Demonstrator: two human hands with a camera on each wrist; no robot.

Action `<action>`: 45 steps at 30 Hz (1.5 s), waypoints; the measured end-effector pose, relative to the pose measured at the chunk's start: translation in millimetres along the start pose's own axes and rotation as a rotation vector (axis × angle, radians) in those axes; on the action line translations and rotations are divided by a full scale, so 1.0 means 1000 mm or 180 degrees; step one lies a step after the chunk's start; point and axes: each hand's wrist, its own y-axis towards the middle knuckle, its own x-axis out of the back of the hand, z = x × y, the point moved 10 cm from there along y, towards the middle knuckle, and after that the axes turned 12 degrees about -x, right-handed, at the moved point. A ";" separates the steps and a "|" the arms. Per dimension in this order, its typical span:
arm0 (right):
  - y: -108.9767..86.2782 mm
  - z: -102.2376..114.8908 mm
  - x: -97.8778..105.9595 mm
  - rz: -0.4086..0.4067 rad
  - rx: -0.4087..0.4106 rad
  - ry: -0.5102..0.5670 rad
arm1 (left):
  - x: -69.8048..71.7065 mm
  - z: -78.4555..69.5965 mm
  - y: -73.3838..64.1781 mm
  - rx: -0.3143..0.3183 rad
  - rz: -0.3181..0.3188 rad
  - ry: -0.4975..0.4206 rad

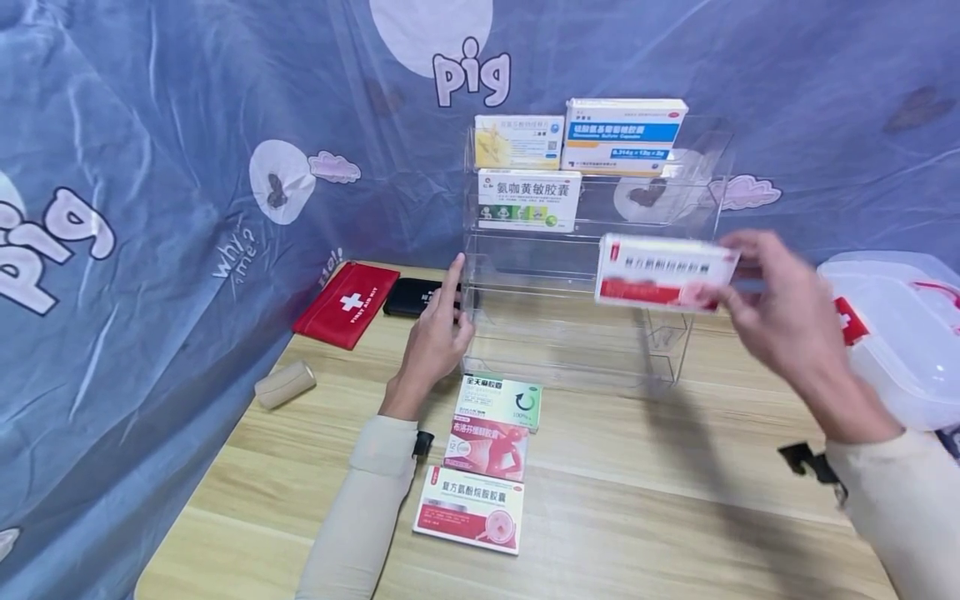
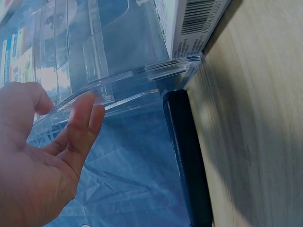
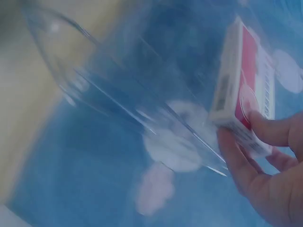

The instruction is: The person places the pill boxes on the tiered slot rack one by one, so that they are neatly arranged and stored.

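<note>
A clear tiered display rack (image 1: 555, 325) stands on the table with medicine boxes on its upper tiers. My left hand (image 1: 438, 333) rests against the rack's left side, its fingertips (image 2: 84, 101) at the clear panel's edge in the left wrist view. In my right hand (image 1: 787, 308), thumb and fingers pinch the right end of a white-and-red medicine box (image 1: 667, 273). That box is held upright in front of the rack's middle tiers, label outward. On the top tier are a yellow-and-white box (image 1: 519, 142) and a blue-and-white box (image 1: 624, 136); below sits a white-and-green box (image 1: 528, 200).
In front of the rack lie a green box (image 1: 498, 402), a pink box (image 1: 486, 446) and another white-and-red box (image 1: 469, 508). A red first aid pouch (image 1: 347, 304), a black case (image 1: 410, 297) and a tan roll (image 1: 285, 385) are at left. A translucent white container (image 1: 900, 333) stands at right.
</note>
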 end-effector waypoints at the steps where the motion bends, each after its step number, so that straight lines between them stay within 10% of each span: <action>1: 0.008 0.008 0.010 -0.0152 0.0033 0.0011 | 0.000 0.000 0.000 0.0005 0.0004 -0.0002; 7: 0.051 0.051 0.051 -0.0890 0.0238 0.0018 | 0.001 0.003 -0.001 0.0058 0.0017 -0.0010; 15: 0.092 0.068 0.054 -0.1195 0.0384 -0.0027 | -0.001 0.001 0.000 -0.0015 0.0005 -0.0048; 34: 0.092 0.066 0.031 -0.0907 0.0480 -0.0257 | -0.002 0.001 0.002 -0.0004 0.0038 -0.0019; 45: 0.097 0.056 -0.005 -0.0287 0.0197 -0.0562 | -0.001 0.001 0.001 0.0022 0.0049 -0.0032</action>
